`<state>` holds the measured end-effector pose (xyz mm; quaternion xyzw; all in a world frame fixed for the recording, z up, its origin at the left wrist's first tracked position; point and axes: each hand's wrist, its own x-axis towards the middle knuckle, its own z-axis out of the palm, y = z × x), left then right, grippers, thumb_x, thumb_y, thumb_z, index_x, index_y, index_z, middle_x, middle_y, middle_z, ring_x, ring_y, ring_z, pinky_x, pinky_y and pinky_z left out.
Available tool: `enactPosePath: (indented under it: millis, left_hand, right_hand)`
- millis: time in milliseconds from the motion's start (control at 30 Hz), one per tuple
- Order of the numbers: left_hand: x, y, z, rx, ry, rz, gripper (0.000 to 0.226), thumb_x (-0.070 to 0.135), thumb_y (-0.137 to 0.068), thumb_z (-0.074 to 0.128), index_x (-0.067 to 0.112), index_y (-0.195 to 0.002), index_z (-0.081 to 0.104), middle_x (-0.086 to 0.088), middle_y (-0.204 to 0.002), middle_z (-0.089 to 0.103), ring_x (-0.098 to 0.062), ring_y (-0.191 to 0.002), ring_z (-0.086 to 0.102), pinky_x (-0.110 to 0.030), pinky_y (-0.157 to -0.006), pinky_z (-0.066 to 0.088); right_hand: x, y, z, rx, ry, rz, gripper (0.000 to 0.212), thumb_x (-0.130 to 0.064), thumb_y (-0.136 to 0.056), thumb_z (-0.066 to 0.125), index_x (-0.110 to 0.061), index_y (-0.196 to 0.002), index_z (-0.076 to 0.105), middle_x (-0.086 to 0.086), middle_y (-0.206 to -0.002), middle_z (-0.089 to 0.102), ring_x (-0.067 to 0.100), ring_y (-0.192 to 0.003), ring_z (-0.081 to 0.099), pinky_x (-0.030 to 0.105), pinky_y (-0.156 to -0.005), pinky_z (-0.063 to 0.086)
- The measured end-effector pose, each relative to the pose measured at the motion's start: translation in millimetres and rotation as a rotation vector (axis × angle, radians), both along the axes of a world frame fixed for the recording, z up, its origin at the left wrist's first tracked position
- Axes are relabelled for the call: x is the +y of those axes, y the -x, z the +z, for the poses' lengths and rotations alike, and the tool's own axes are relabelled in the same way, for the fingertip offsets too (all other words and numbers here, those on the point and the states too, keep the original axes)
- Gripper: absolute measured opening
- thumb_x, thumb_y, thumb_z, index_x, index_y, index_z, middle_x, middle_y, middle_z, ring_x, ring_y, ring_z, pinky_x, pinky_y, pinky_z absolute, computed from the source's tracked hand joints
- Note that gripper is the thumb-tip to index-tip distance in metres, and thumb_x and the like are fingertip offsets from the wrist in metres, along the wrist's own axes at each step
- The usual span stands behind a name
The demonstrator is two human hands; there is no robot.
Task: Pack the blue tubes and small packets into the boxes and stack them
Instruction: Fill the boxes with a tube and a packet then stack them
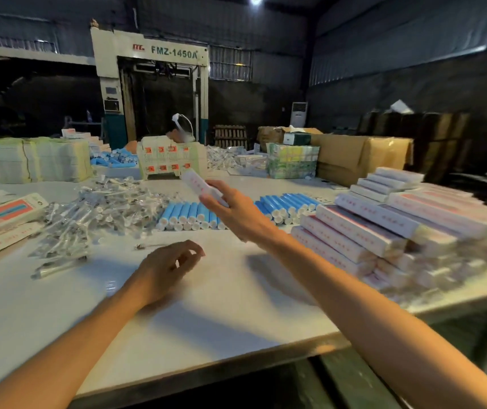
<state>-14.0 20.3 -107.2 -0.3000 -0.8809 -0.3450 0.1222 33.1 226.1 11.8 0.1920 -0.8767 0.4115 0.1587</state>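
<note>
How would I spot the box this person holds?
Start at the white table, then the blue tubes across its middle. Above them the right hand grips a slim white box with red print. It alone is lifted and tilted; the stack at right lies flat.

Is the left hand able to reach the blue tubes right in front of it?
Probably yes. The left hand holds nothing, and mostly bare table lies between it and the blue tubes just beyond. The right hand, holding a white box, is over their right end.
</note>
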Motion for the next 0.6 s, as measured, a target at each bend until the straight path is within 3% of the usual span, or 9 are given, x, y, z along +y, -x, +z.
enactPosePath:
  millis: [33, 167, 267, 367, 500, 600]
  left_hand:
    - [1, -1, -1, 0.044, 0.091, -0.023, 0.03, 0.061, -0.096, 0.038, 0.048, -0.104, 0.064, 0.015, -0.093, 0.069, -0.003, -0.079, 0.059, -0.034, -0.08, 0.05]
    - [-1, 0, -4, 0.087, 0.234, -0.029, 0.017, 0.038, -0.107, 0.052, 0.05, -0.107, 0.063, 0.028, -0.098, 0.064, 0.008, -0.087, 0.059, -0.025, -0.077, 0.046]
    - [-1, 3, -9, 0.054, 0.197, -0.01, 0.035, 0.016, -0.102, 0.065, 0.05, -0.104, 0.069, 0.024, -0.095, 0.069, 0.004, -0.087, 0.063, -0.02, -0.077, 0.049]
    - [-1, 4, -10, 0.064, 0.146, -0.043, 0.027, 0.025, -0.102, 0.068, 0.051, -0.108, 0.071, 0.034, -0.107, 0.07, 0.008, -0.098, 0.064, -0.021, -0.079, 0.05]
    - [-2, 11, -16, 0.15, 0.191, -0.053, 0.022, 0.038, -0.102, 0.067, 0.056, -0.116, 0.063, 0.04, -0.113, 0.066, 0.011, -0.095, 0.062, -0.023, -0.074, 0.052]
    - [-3, 18, -22, 0.177, 0.211, -0.04, 0.021, 0.041, -0.101, 0.066, 0.057, -0.114, 0.063, 0.041, -0.113, 0.065, 0.014, -0.094, 0.062, -0.02, -0.071, 0.051]
  right_hand:
    - [14, -7, 16, 0.064, -0.051, -0.041, 0.051, -0.038, -0.109, 0.05, -0.017, -0.154, 0.042, 0.013, -0.141, 0.057, 0.017, -0.082, 0.065, 0.024, -0.059, 0.059]
    - [87, -39, 73, 0.252, -0.269, -0.296, 0.046, -0.04, -0.105, 0.057, -0.017, -0.145, 0.053, 0.007, -0.128, 0.066, 0.02, -0.094, 0.067, 0.041, -0.074, 0.06]
    - [155, -62, 98, 0.204, -0.425, -0.503, 0.044, -0.047, -0.102, 0.059, -0.023, -0.139, 0.059, -0.004, -0.117, 0.065, 0.011, -0.085, 0.062, 0.029, -0.065, 0.05]
    - [219, -80, 103, 0.159, -0.524, -0.694, 0.042, -0.046, -0.1, 0.062, -0.02, -0.133, 0.064, 0.001, -0.108, 0.07, 0.017, -0.083, 0.063, 0.033, -0.065, 0.051]
    - [287, -97, 86, 0.077, -0.563, -0.885, 0.04, -0.046, -0.096, 0.069, -0.02, -0.127, 0.065, -0.007, -0.094, 0.062, 0.007, -0.073, 0.057, 0.023, -0.053, 0.038]
    - [322, -101, 69, 0.018, -0.635, -1.015, 0.046, -0.056, -0.091, 0.07, -0.024, -0.123, 0.065, -0.001, -0.104, 0.068, 0.014, -0.075, 0.055, 0.024, -0.052, 0.032]
